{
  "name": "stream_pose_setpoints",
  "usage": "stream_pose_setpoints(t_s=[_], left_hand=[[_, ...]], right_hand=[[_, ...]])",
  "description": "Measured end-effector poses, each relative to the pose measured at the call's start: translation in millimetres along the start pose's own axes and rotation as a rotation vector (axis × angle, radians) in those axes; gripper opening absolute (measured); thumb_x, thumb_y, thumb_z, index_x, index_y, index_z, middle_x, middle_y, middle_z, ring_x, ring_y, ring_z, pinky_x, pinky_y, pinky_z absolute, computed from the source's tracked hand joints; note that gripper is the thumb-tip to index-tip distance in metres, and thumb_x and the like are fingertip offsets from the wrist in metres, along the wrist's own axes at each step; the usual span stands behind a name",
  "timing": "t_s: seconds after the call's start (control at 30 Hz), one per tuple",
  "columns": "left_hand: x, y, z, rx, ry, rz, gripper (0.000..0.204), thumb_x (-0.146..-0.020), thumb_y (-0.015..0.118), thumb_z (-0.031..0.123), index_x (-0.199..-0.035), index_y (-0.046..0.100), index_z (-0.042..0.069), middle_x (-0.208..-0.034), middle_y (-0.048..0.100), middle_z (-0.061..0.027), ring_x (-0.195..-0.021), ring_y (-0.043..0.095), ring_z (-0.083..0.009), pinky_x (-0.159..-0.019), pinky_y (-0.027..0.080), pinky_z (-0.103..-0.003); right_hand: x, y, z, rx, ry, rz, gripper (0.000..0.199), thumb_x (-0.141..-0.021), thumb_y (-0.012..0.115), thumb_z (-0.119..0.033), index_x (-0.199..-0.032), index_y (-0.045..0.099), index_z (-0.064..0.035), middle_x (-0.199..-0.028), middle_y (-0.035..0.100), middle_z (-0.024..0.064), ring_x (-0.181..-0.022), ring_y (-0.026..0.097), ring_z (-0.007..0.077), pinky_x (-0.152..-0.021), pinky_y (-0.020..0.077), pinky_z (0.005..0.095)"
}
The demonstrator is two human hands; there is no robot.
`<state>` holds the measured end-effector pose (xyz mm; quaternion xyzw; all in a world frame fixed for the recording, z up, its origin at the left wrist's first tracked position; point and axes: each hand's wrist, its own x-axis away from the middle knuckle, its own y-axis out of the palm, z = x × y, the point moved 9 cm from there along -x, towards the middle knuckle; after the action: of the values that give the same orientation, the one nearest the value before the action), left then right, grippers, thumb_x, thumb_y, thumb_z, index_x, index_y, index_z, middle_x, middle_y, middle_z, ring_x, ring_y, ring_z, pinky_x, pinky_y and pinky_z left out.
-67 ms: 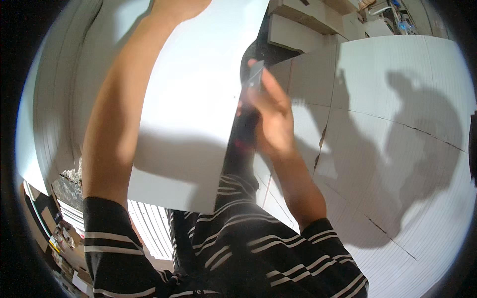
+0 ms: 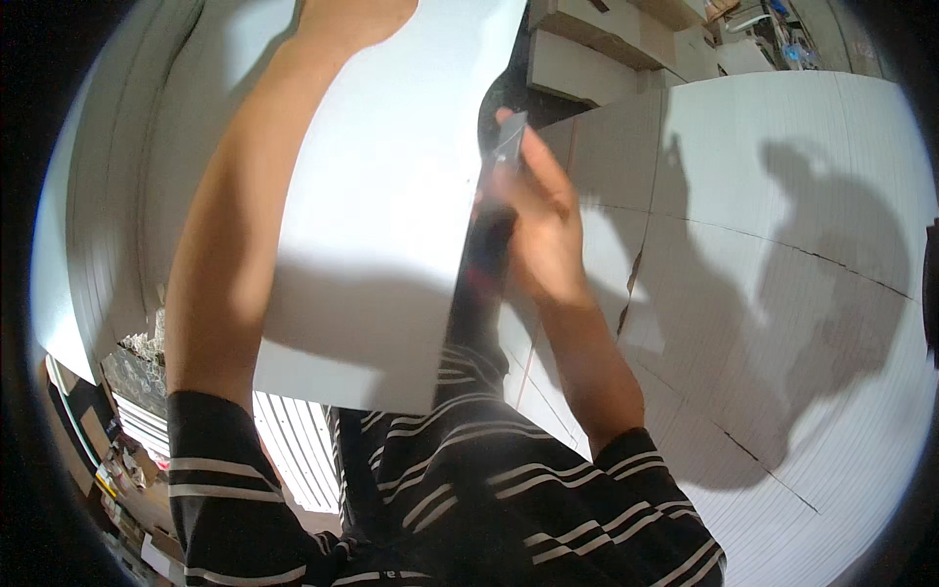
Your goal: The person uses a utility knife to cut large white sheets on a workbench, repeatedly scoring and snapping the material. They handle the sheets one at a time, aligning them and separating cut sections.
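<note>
A large smooth white board point(image 2: 381, 215) stretches in front of me, its lower corner close to my striped shirt. My left hand point(image 2: 362, 18) reaches to the far part of the board at the top of the picture, where its fingers are cut off from view. Beside the board's right edge, my right hand point(image 2: 545, 230) is closed on a small flat grey piece with a slanted end point(image 2: 511, 142). Motion blurs this hand, and I cannot make out the piece's kind or whether it touches the edge.
White wall panels point(image 2: 743, 284) with dark cracked joints stand on the right, bearing shadows. Stacked pale blocks point(image 2: 582, 67) lie at the far right, with assorted clutter point(image 2: 782, 39) beyond. More jumbled items point(image 2: 127, 470) show at the lower left, near a white ribbed panel point(image 2: 296, 450).
The board's lower corner has shifted slightly right and away from me. My right hand and the grey piece have moved slightly up and right; my left arm has shifted slightly right.
</note>
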<state>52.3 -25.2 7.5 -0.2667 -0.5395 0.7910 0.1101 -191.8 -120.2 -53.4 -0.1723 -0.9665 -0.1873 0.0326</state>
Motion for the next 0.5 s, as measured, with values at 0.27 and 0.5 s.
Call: stream_pose_setpoints(t_s=[0.27,0.5], left_hand=[[11,-3,-9,-0.07,-0.088,0.118,0.047,-0.102,0.054,0.033,-0.144,0.058,0.012,-0.155,0.048,-0.0232,-0.146,0.04,-0.044,-0.122,0.025,-0.063],[12,-4,-9,-0.035,-0.088,0.097,0.047,-0.102,0.053,0.034,-0.146,0.058,0.016,-0.158,0.045,-0.0206,-0.149,0.037,-0.0429,-0.124,0.023,-0.062]], right_hand=[[-61,-2,-33,0.791,-0.33,-0.191,0.039,-0.104,0.058,-0.003,-0.142,0.062,-0.0045,-0.12,0.073,0.008,-0.096,0.066,0.0116,-0.085,0.0525,0.0248],[-67,31,-42,1.131,-0.528,-0.471,0.037,-0.102,0.056,0.0,-0.137,0.067,-0.005,-0.129,0.072,0.0149,-0.108,0.071,0.0215,-0.091,0.0561,0.03]])
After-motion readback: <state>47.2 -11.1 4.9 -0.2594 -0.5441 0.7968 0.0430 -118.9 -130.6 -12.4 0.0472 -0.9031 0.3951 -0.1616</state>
